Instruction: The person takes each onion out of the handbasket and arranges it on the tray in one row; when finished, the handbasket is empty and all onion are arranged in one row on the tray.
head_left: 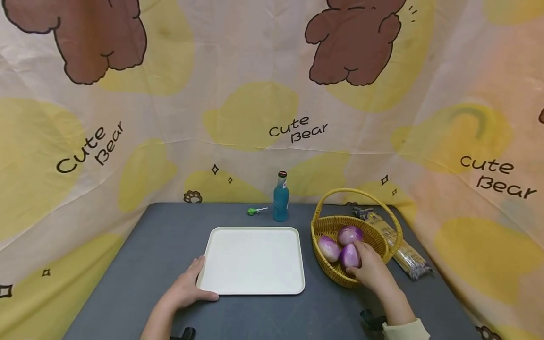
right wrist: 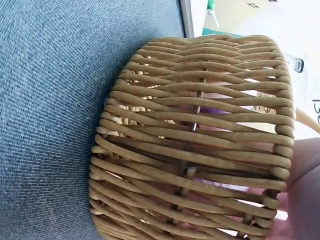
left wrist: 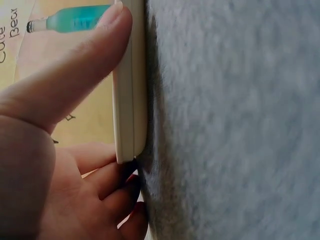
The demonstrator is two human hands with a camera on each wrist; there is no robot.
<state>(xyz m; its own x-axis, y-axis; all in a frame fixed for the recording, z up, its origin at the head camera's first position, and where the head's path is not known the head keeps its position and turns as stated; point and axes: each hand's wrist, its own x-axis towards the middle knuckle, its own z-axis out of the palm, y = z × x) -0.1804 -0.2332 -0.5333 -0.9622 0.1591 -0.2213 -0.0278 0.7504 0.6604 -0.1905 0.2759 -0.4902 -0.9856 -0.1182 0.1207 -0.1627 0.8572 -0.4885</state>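
Note:
My left hand point(head_left: 185, 286) holds the near left corner of a white rectangular tray point(head_left: 255, 259). Its thumb point(left wrist: 107, 37) lies against the front rim, with the other fingers along the left side. On the right, a yellow wicker basket point(head_left: 326, 273) with an arched handle contains three purple onions. My right hand point(head_left: 370, 265) reaches into it and grips the nearest onion point(head_left: 349, 256) between thumb and fingers. Beside that one lie a left onion point(head_left: 329, 249) and a back onion point(head_left: 350, 234). The basket's woven wall point(right wrist: 200, 135) mostly hides the right hand's fingers in the right wrist view.
Behind the tray stands a blue bottle point(head_left: 281, 198), and a green lollipop point(head_left: 257, 211) lies to its left. A clear, yellowish long packet point(head_left: 403, 250) lies right of the basket. The grey table point(head_left: 140, 264) ends at a bear-patterned cloth point(head_left: 238, 118) at the back.

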